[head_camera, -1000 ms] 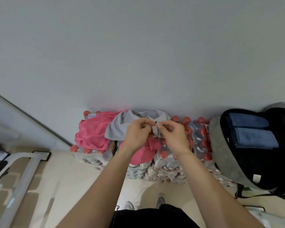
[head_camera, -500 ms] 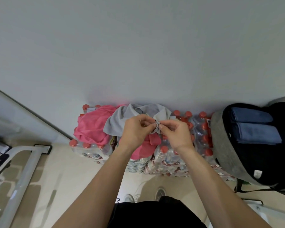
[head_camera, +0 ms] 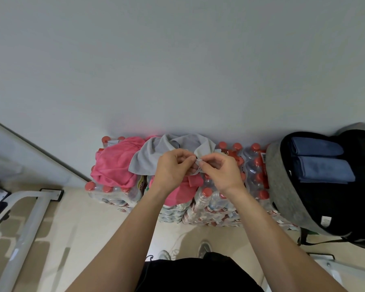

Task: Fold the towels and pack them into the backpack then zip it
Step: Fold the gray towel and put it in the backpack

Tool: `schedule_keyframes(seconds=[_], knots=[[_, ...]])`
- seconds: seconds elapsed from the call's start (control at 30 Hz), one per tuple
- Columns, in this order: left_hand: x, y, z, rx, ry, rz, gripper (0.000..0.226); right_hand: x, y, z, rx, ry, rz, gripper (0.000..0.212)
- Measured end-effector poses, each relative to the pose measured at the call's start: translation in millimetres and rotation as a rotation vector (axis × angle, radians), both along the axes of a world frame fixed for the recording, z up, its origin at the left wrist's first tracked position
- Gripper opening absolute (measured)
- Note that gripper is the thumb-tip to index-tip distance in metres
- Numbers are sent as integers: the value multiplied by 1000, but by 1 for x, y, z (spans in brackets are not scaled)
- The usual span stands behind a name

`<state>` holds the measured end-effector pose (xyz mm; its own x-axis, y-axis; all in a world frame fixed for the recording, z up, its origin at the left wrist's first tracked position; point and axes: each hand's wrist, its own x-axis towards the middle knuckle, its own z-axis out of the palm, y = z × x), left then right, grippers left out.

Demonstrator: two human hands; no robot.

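A crumpled grey towel lies over pink towels on stacked packs of water bottles. My left hand and my right hand meet at the middle and both pinch one edge of the grey towel between thumb and fingers. A second bit of pink towel hangs below my hands. At the right an open black and grey backpack lies on the bottles, with two folded blue towels inside it.
Shrink-wrapped packs of red-capped water bottles stand against a plain grey wall. A white metal frame stands on the tiled floor at the left. My shoes show below.
My hands have stayed together on the grey towel's edge, shifting slightly along it. The view has tilted a little, so everything sits a bit higher in the frame.
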<state>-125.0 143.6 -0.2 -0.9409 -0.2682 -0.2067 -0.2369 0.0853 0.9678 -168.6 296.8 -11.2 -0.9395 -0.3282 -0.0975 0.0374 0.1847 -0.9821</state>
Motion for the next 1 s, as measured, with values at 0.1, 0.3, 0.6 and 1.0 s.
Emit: schedule_keyframes(seconds=[0.1, 0.3, 0.6, 1.0], knots=[[-1, 0, 2, 6, 1, -15, 7, -1, -1, 3, 76, 56, 4, 8], [-11, -9, 3, -326, 56, -184, 19, -6, 2, 15, 232, 146, 64, 7], [-46, -20, 60, -536, 179, -237, 9, -51, 11, 81, 395, 361, 197, 6], [-77, -8, 150, -250, 363, -162, 12, -87, 12, 186, 368, 666, 180, 10]])
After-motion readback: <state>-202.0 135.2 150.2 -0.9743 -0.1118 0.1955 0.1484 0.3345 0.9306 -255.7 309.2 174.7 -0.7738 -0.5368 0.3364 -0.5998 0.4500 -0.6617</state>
